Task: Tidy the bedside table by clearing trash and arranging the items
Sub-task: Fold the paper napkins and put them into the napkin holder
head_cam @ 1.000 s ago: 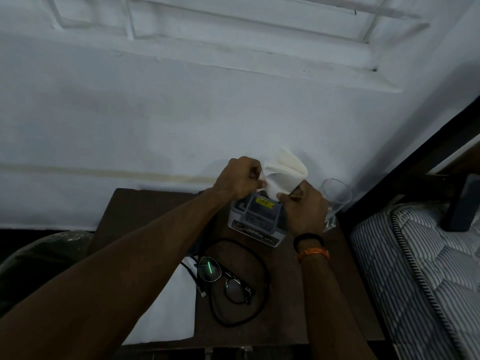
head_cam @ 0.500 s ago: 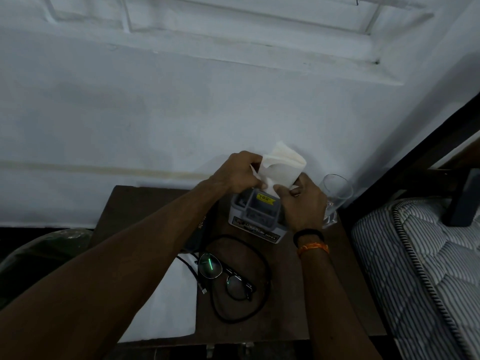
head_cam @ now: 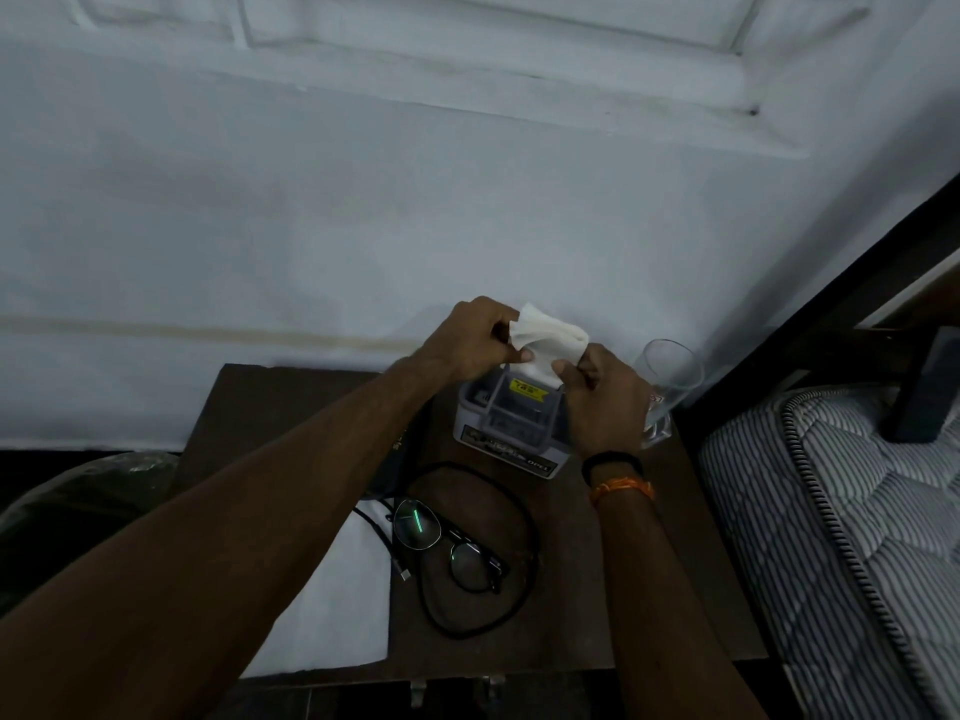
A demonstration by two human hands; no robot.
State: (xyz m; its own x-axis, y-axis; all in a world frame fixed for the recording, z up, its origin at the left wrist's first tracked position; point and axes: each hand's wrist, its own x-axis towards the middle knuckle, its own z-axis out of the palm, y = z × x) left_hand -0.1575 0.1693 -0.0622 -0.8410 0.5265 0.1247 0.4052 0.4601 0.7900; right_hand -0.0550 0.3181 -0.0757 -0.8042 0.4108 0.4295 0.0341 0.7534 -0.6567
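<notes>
A white tissue sticks up from a grey tissue pack with a yellow label, at the back of the dark bedside table. My left hand pinches the tissue's left edge and my right hand pinches its right lower edge, both just above the pack's opening. Black-rimmed glasses lie in front of the pack inside a loop of black cable. A clear drinking glass stands right of my right hand.
A white cloth or sheet lies on the table's front left. A striped mattress and dark bed frame border the table on the right. A dark bag-lined bin sits at the left. The white wall is right behind.
The tissue has been folded smaller and lowered towards the pack's opening. Both hands stayed on it, shifting slightly closer together.
</notes>
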